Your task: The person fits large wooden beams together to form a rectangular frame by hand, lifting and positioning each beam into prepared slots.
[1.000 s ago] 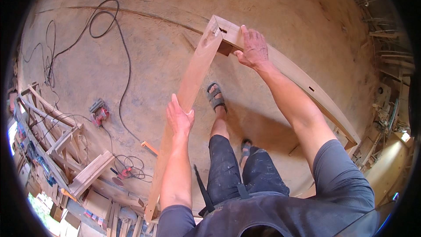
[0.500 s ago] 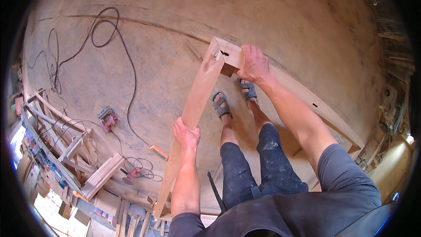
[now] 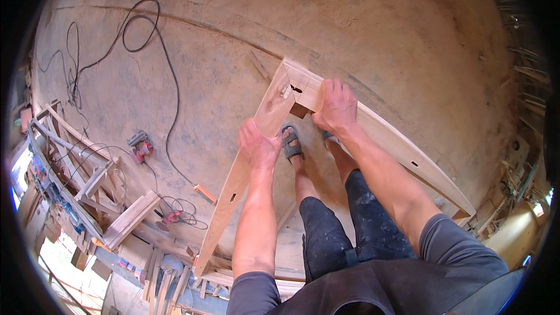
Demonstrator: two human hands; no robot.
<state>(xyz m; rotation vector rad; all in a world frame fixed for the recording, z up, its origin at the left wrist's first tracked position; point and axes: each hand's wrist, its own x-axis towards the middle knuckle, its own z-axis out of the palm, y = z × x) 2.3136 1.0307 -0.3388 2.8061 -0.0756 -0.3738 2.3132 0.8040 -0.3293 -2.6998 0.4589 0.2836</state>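
Observation:
Two long pale boards meet at a corner in front of me, making a wooden frame (image 3: 273, 104). A jagged dark slot and pencil-like lines show near the joint, and smaller slots sit farther along each board. My left hand (image 3: 259, 143) is wrapped round the left board, a short way below the corner. On the right board, my right hand (image 3: 337, 106) grips the edge close to the joint, fingers over the top. A short brown block (image 3: 300, 111) shows in the inner angle of the corner. The undersides of the boards are hidden.
A red-and-grey power tool (image 3: 140, 147) lies on the floor to the left, with a black cable (image 3: 173, 76) looping beyond it. An orange-handled tool (image 3: 204, 193) lies beside the left board. Wooden framework (image 3: 96, 184) stands at far left; scrap wood lines the right side.
My left hand has slid up the left board toward the corner, uncovering a slot below it. The corner now appears slightly lower in view. My right hand keeps its grip.

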